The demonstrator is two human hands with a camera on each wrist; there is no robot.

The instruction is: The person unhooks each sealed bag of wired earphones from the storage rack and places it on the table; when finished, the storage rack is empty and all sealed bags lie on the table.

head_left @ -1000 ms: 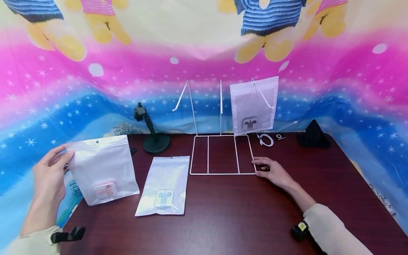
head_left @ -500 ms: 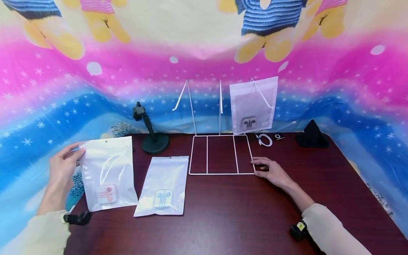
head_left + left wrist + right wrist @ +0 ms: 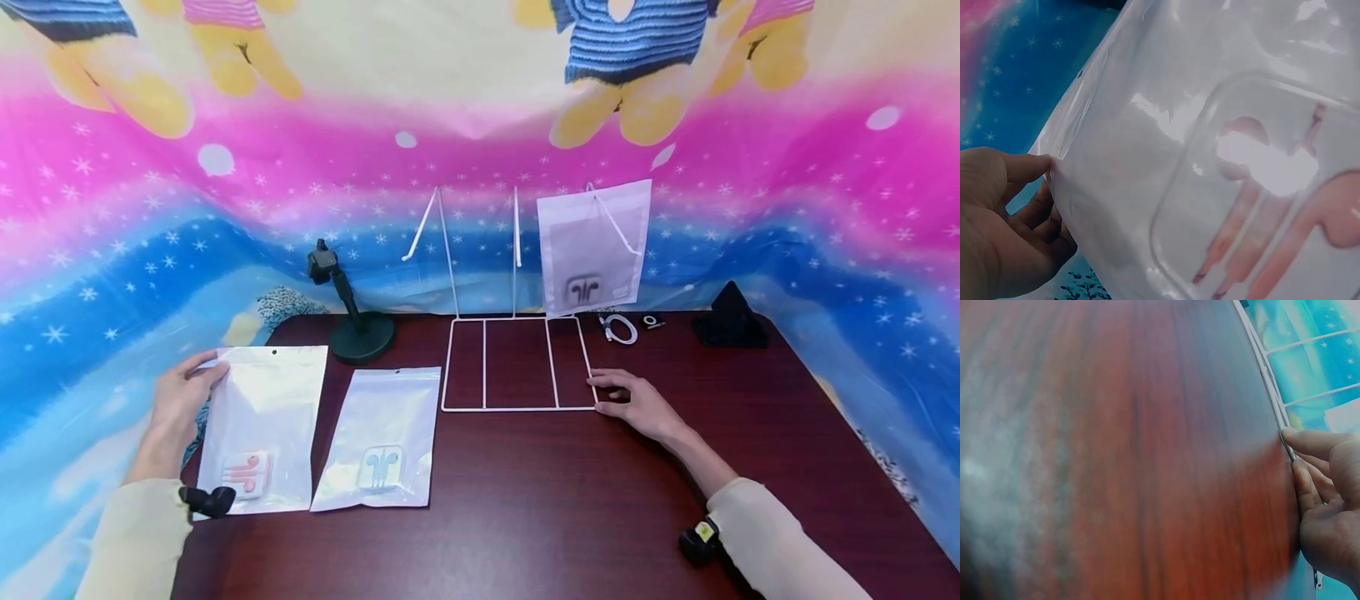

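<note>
My left hand (image 3: 182,400) pinches the upper left edge of a white zip bag (image 3: 272,400), which holds pink earphones in a clear case (image 3: 1272,187). The bag leans close over the table, its lower edge near the surface. Right of it, a second white zip bag (image 3: 386,408) with blue earphones lies flat. At the right front corner of a white wire display rack (image 3: 517,409), my right hand (image 3: 637,406) holds the base wire between thumb and fingers. From the rack's right hook hangs another zip bag (image 3: 592,233) with dark earphones; the middle and left hooks carry nothing.
A black stand (image 3: 362,333) is at the back left of the dark red table (image 3: 510,508). Behind the rack's right side lie a coiled white cable (image 3: 621,329) and a small round item (image 3: 650,321). A black pyramid-shaped object (image 3: 730,318) sits at the back right.
My left hand has moved right and down with the pink earphone bag, bringing it beside the blue earphone bag. My right hand has stayed at the rack's corner.
</note>
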